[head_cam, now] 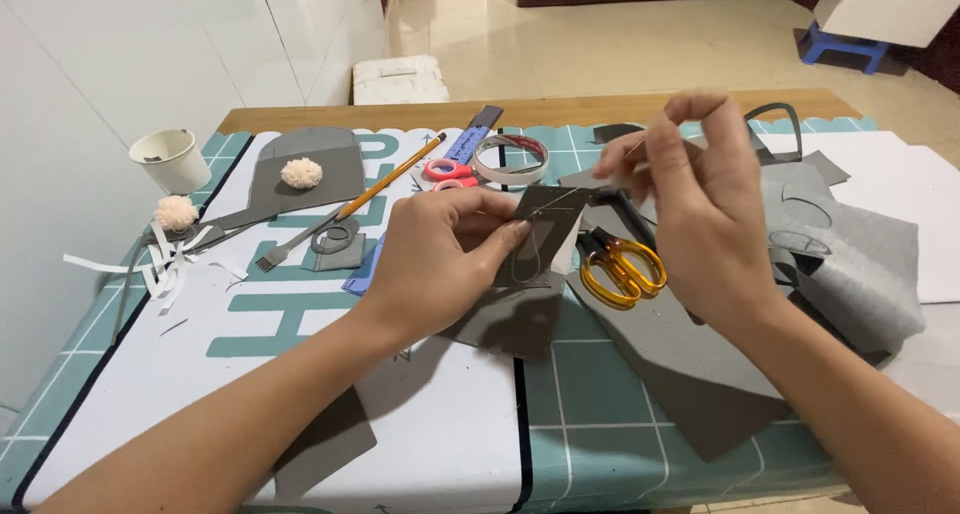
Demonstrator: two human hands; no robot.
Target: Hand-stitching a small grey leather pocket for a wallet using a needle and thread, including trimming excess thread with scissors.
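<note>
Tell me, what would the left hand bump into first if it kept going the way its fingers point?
Probably the right hand. The left hand, holding a grey piece, points right and slightly up toward it; depth is hard to judge.

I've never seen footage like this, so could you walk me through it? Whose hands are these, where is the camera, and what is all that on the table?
There is no machine here: a person works with bare hands, and the one picture comes from a camera worn on their head, looking down. The left hand holds a small dark grey piece of material. The right hand is raised above it with fingers pinched in a tight grip, apparently on a thin needle and thread, too fine to see well. On the table lie yellow-handled scissors, a roll of tape, a pencil, pink-handled scissors, a paper cup, two fluffy pompoms, and grey scraps.
</note>
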